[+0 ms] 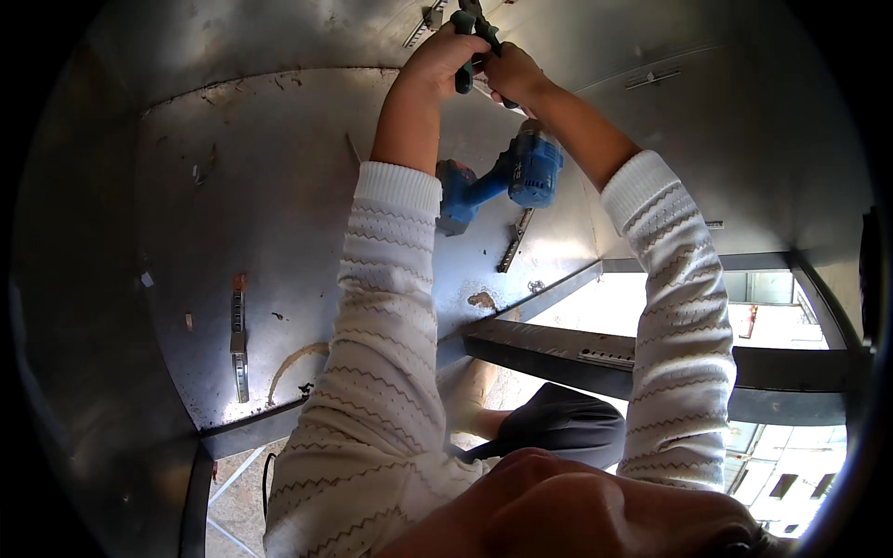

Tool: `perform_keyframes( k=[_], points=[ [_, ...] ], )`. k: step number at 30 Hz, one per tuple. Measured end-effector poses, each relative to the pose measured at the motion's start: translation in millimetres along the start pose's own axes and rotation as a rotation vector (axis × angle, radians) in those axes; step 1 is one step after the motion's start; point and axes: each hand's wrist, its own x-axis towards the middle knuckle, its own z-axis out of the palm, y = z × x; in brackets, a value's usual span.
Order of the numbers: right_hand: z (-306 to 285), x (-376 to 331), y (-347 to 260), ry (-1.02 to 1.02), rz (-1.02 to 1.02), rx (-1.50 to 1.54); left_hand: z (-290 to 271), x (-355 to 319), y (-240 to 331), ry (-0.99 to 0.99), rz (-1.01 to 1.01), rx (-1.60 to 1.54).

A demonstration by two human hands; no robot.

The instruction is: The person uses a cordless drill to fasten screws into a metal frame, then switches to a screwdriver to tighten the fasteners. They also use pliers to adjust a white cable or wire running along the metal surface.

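Observation:
At the top of the view both my arms reach up to a pair of pliers (464, 58) with dark green handles. My left hand (435, 61) is closed round one handle. My right hand (517, 76) grips the other handle from the right side. The jaws point up to the frame's upper edge, where what they touch cannot be made out. Just left of them, a slotted metal strip (426, 24) is fixed to the sheet-metal wall. Below my hands, a blue cordless drill (533, 173) rests on the metal panel (279, 205), its battery end partly behind my left forearm.
Sheet-metal walls surround me. Another slotted strip (239, 339) stands on the left of the panel, and a short one (516, 242) lies below the drill. A dark metal crossbar (558, 353) spans an opening at the lower right. My bent leg (567, 423) shows beneath it.

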Motion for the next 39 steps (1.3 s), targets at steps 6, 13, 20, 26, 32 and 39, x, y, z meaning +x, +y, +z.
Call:
perform_keyframes(
  k=[6,13,20,26,32,39],
  points=[
    [-10.4,15.5,9.3,0.063,-0.076,-0.015,-6.5,9.5,6.2,-0.076,0.021,-0.073],
    [-10.2,42.3,30.4,0.082,-0.083,-0.098,-14.5,28.6,-12.1,-0.105,-0.013,-0.206],
    [-5.7,45.5,40.5,0.164,-0.171,-0.090,-13.1,43.0,-30.8,-0.053,0.071,-0.258],
    [-5.6,46.4,44.9,0.196,-0.233,-0.122,-20.4,55.3,-43.4,-0.138,0.119,-0.230],
    [-6.8,35.2,35.1,0.169,-0.224,-0.068,-21.8,63.6,-50.7,-0.124,0.108,-0.264],
    [-10.4,40.2,28.4,-0.027,-0.031,0.553,-15.4,74.7,-55.6,-0.073,0.050,-0.299]
  ],
)
